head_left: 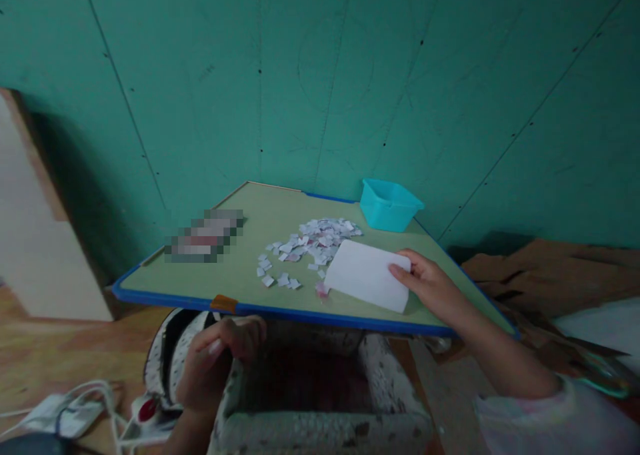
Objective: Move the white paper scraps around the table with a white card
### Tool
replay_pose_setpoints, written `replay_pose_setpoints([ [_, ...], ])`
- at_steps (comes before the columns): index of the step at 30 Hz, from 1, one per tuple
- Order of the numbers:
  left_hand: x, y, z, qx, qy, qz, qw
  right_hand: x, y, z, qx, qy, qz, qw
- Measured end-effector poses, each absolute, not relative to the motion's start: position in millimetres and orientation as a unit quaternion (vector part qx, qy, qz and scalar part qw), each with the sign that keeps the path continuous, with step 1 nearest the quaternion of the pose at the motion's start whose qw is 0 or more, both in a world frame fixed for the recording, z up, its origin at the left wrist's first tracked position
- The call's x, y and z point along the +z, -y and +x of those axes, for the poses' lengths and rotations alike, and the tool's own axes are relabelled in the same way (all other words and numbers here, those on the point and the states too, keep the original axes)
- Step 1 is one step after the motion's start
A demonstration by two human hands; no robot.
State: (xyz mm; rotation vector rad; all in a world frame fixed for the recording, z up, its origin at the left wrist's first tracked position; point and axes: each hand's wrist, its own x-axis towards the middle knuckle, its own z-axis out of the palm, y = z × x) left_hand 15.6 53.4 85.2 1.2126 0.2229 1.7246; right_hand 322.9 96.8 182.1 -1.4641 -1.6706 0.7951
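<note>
My right hand [425, 281] pinches the right end of a white sheet of stiff paper [367, 275], thumb on top, over the table. The sheet lies just right of a loose pile of small white paper squares [325, 235]. Several more squares are scattered left and in front of the pile, and a pinkish piece [322, 289] is beside the sheet's left corner. Below the table's front edge, my left hand [220, 351] is closed with curled fingers, near the rim of a speckled fabric box [325, 425]. Whatever its fingers may hold is hidden.
The pale green table [270, 208] has a blue edge and stands against a green wall [320, 95]. A turquoise basket [390, 205] sits at its back right. A pixelated item [205, 236] lies on the left. White cables [100, 391] are on the floor; brown cardboard [535, 275] is at right.
</note>
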Motion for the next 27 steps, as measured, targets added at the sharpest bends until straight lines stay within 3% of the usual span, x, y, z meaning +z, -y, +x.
replay_pose_setpoints([
  [6, 94, -52, 15, 0.698, -0.118, 0.523, 0.475, 179, -99, 322, 0.278, 0.657, -0.572, 0.405],
  [27, 82, -56, 17, 0.71, -0.09, 0.5, 0.489, 184, -76, 317, 0.344, 0.657, -0.56, 0.369],
])
